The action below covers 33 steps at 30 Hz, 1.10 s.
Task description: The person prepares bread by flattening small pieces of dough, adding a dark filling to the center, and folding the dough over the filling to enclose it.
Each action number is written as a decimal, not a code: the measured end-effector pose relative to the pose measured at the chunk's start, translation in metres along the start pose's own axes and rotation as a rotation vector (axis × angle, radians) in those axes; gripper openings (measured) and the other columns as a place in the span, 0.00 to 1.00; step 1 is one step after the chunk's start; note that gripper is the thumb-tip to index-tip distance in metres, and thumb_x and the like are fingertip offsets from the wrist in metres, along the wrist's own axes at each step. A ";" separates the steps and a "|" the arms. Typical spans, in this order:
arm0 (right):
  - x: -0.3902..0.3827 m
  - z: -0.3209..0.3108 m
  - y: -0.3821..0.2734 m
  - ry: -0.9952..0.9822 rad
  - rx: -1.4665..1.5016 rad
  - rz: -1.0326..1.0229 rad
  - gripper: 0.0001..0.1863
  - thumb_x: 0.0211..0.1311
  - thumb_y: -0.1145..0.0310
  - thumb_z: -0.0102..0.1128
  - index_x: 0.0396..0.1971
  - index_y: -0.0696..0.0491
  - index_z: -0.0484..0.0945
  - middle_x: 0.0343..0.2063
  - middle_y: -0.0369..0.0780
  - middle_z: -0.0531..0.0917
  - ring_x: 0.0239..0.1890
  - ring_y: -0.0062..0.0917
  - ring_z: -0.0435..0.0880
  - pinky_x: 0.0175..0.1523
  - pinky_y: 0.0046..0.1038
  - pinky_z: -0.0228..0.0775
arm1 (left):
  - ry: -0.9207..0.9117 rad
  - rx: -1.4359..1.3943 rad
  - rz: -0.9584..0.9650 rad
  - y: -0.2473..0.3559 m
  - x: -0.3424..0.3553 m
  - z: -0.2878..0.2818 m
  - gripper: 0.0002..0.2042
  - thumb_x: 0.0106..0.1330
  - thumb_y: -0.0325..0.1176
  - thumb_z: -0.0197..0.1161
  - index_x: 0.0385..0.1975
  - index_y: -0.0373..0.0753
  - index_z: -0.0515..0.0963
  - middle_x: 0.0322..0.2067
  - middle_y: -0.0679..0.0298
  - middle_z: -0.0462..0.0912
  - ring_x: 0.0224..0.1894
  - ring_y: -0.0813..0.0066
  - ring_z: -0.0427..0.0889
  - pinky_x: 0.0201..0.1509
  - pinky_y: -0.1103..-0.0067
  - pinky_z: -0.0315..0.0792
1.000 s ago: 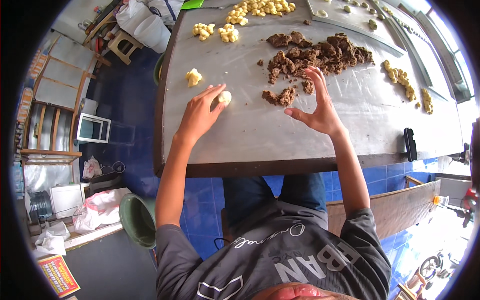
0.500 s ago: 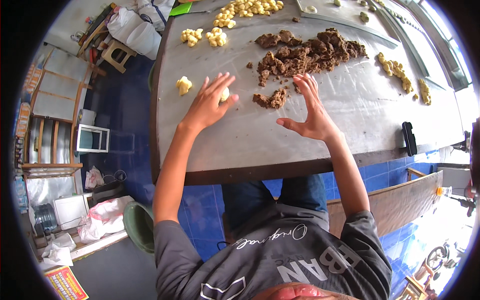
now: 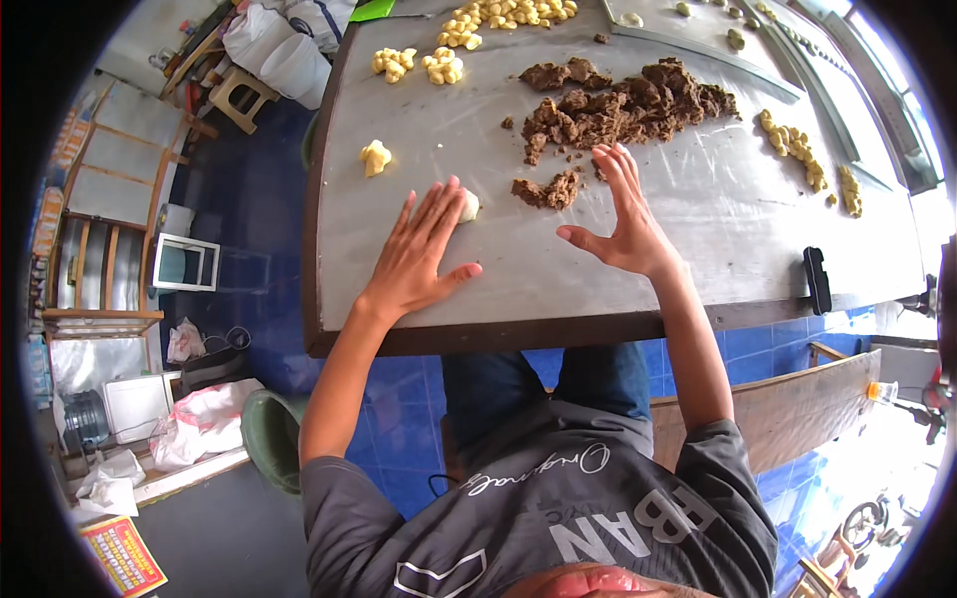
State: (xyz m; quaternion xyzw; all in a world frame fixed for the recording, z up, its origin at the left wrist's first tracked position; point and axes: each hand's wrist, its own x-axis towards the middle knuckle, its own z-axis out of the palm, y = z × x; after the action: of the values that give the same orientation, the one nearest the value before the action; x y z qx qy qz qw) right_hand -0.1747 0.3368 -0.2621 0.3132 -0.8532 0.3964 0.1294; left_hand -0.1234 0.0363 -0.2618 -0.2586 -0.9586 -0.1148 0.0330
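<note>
A small pale dough ball lies on the grey metal table, left of its middle and nearer the near edge than the far one. It is roundish, so no long axis or pointing direction can be told. The left hand lies flat with fingers spread, fingertips over the ball, gripping nothing. The right hand is likewise open and flat, just beside a small brown dough lump, with the big brown dough heap beyond.
</note>
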 end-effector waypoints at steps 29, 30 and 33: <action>-0.161 -0.121 0.090 0.569 -0.105 0.383 0.37 0.43 0.68 0.76 0.54 0.59 0.68 0.58 0.53 0.70 0.61 0.43 0.71 0.62 0.38 0.63 | -0.240 -1.341 -0.469 0.005 0.159 -0.050 0.16 0.67 0.35 0.59 0.51 0.34 0.71 0.43 0.58 0.80 0.40 0.74 0.83 0.46 0.80 0.80; -0.162 -0.121 0.089 0.574 -0.107 0.386 0.37 0.43 0.68 0.76 0.54 0.59 0.68 0.58 0.53 0.70 0.61 0.43 0.71 0.62 0.38 0.63 | -0.300 -1.170 -0.382 0.010 0.187 -0.052 0.16 0.66 0.34 0.61 0.51 0.34 0.72 0.42 0.60 0.80 0.39 0.75 0.82 0.45 0.80 0.80; -0.147 -0.128 0.077 0.533 -0.102 0.405 0.30 0.43 0.73 0.73 0.50 0.60 0.72 0.52 0.53 0.74 0.58 0.44 0.73 0.61 0.38 0.64 | -0.290 -0.931 -0.178 0.014 0.286 -0.058 0.16 0.62 0.30 0.65 0.49 0.34 0.73 0.38 0.63 0.80 0.37 0.78 0.81 0.43 0.80 0.79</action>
State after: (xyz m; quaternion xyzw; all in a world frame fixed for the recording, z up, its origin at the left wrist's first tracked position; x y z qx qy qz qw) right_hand -0.1138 0.5346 -0.2934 0.0156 -0.8530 0.4390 0.2820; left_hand -0.3634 0.1738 -0.1676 -0.1764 -0.8185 -0.4961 -0.2297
